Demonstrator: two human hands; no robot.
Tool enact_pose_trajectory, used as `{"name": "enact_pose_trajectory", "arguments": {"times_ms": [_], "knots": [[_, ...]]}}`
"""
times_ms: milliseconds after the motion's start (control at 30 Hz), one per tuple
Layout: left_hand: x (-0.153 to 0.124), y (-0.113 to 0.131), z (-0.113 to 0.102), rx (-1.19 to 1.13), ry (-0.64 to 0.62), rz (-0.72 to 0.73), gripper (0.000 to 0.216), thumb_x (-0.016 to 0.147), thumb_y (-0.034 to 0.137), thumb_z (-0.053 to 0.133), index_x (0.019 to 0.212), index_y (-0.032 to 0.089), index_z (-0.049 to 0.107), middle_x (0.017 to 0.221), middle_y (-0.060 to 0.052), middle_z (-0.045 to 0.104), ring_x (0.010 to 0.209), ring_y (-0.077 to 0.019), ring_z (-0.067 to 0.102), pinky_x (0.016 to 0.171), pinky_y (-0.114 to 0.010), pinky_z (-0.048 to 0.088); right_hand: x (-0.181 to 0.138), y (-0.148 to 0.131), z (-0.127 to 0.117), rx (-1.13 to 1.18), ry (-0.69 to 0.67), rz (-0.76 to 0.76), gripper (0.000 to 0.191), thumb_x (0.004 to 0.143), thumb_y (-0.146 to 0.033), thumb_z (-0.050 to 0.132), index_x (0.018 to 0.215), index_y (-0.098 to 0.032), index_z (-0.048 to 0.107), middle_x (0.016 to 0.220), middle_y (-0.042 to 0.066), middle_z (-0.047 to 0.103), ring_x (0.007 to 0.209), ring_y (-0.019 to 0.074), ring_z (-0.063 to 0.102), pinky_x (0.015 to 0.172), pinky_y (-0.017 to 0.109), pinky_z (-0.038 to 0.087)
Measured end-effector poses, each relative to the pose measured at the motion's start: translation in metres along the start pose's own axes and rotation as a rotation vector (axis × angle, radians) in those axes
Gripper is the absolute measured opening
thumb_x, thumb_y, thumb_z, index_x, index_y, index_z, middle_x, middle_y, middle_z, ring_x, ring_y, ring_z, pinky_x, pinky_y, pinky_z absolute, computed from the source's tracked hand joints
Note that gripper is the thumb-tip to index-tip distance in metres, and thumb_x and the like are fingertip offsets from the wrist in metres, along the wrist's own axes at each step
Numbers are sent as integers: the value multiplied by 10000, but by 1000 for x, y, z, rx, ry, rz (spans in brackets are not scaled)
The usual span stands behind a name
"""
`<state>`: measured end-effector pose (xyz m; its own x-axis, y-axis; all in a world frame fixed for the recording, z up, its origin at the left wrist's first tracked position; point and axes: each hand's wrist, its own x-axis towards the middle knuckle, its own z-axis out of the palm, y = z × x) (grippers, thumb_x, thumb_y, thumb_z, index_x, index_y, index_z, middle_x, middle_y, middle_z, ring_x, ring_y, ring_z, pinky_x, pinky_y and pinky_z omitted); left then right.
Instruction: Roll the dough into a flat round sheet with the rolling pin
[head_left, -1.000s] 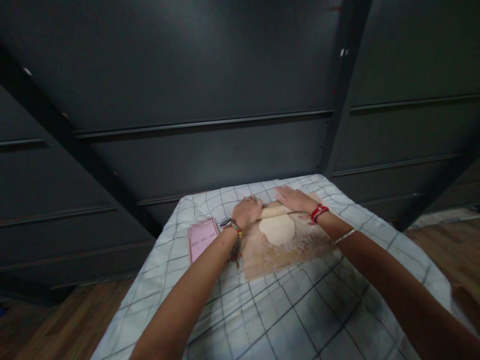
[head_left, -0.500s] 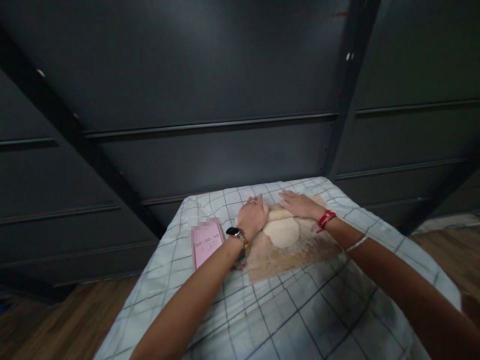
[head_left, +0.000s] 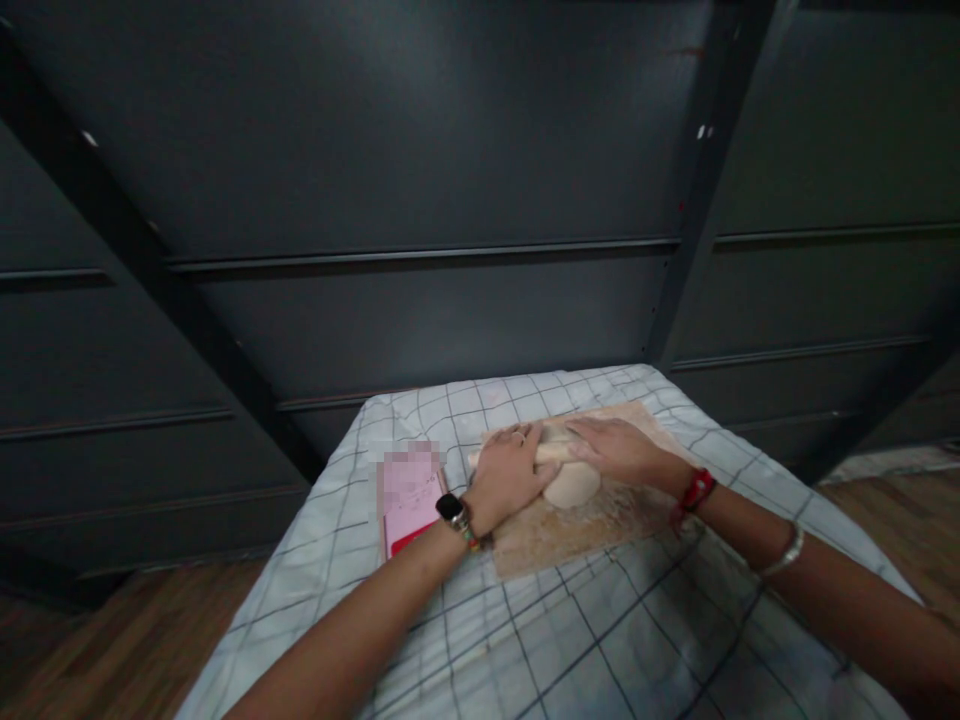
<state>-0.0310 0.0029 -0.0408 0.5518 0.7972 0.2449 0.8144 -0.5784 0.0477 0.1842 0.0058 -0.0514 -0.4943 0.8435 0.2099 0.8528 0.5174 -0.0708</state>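
A pale wooden rolling pin [head_left: 553, 453] lies across a flat round of dough [head_left: 572, 487] on a floury brown board or mat [head_left: 536, 545]. My left hand [head_left: 512, 470], with a ring and a watch, is closed over the pin's left part, its thumb on the near side. My right hand [head_left: 621, 450], with a red string bracelet at the wrist, is closed over the right part, fingers reaching across it. Both hands hide the ends of the pin. The dough's far part is covered by the pin and hands.
Left of the board lies a phone [head_left: 411, 490] with a pink screen, partly pixelated. A white cloth with dark grid lines [head_left: 480, 640] covers the table. Behind it rises a dark grey metal panel [head_left: 435, 330]. Wooden flooring [head_left: 172, 620] shows on both sides.
Both hands and the rolling pin have come nearer to me over the dough, covering more of it. My left thumb now extends along the near side. The phone's screen display has changed.
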Motion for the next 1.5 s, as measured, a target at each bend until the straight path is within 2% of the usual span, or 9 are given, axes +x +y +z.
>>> {"name": "enact_pose_trajectory", "arguments": {"times_ms": [67, 167, 300, 467, 700, 933, 1233, 1333, 1500], "knots": [[22, -7, -8, -30, -87, -65, 624, 909, 569, 368, 1348, 131, 439, 1230, -150, 594, 1108, -284, 564, 923, -364, 415, 28, 12, -4, 45, -29, 97, 578, 969, -476, 213, 1364, -135, 462, 1397, 131, 482, 1288, 243, 434, 1041, 399, 354], [37, -14, -13, -42, -152, -73, 770, 858, 664, 395, 1400, 118, 361, 1282, -171, 559, 1178, -304, 521, 937, -361, 399, 48, 20, -7, 132, -79, 177, 649, 962, -527, 173, 1392, -117, 433, 1428, 129, 441, 1312, 228, 408, 1064, 364, 333], [21, -13, -8, -41, -152, 14, 1010, 720, 737, 549, 1460, 122, 241, 1370, -186, 477, 1306, -330, 382, 1020, -394, 331, 22, 8, -4, 117, -28, 36, 554, 966, -507, 218, 1354, -216, 486, 1347, 80, 544, 1209, 233, 517, 1006, 391, 393], [7, -12, -2, -54, -132, 61, 952, 742, 730, 532, 1460, 168, 260, 1475, -151, 348, 1378, -328, 249, 1095, -432, 223, -3, 1, -2, 21, 56, -57, 523, 952, -472, 320, 1389, -210, 438, 1365, 99, 520, 1214, 250, 499, 999, 417, 388], [36, -20, -11, -97, -219, 25, 996, 703, 718, 594, 1456, 151, 274, 1436, -165, 403, 1314, -343, 364, 1037, -398, 319, 49, 25, -5, 92, -110, 152, 656, 953, -558, 161, 1446, -168, 349, 1464, 104, 397, 1326, 249, 381, 1055, 402, 324], [4, -9, -10, -64, -162, 141, 982, 680, 674, 649, 1462, 218, 267, 1434, -124, 413, 1321, -321, 351, 1056, -404, 299, -1, 2, -5, 46, -6, -27, 531, 957, -475, 276, 1420, -238, 381, 1422, 86, 459, 1292, 273, 407, 1033, 522, 304], [43, -28, -14, -157, -305, 102, 969, 683, 729, 588, 1439, 195, 302, 1399, -117, 454, 1255, -334, 425, 1015, -390, 355, 47, 29, -2, 232, -103, 84, 552, 957, -511, 226, 1372, -232, 460, 1369, 50, 524, 1266, 226, 453, 1039, 374, 361], [33, -26, -13, -155, -289, 150, 986, 668, 714, 614, 1448, 201, 295, 1408, -118, 443, 1260, -338, 417, 1015, -400, 357, 28, 18, -4, 172, -54, 13, 510, 968, -482, 226, 1374, -268, 450, 1354, 41, 538, 1225, 242, 488, 1018, 422, 370], [15, -23, -8, -135, -249, 222, 1117, 586, 714, 679, 1486, 261, 196, 1515, -76, 287, 1371, -356, 232, 1086, -443, 256, -2, 4, -5, 68, 36, -75, 503, 959, -457, 296, 1419, -274, 381, 1423, 44, 461, 1277, 260, 420, 1051, 471, 314]]}}
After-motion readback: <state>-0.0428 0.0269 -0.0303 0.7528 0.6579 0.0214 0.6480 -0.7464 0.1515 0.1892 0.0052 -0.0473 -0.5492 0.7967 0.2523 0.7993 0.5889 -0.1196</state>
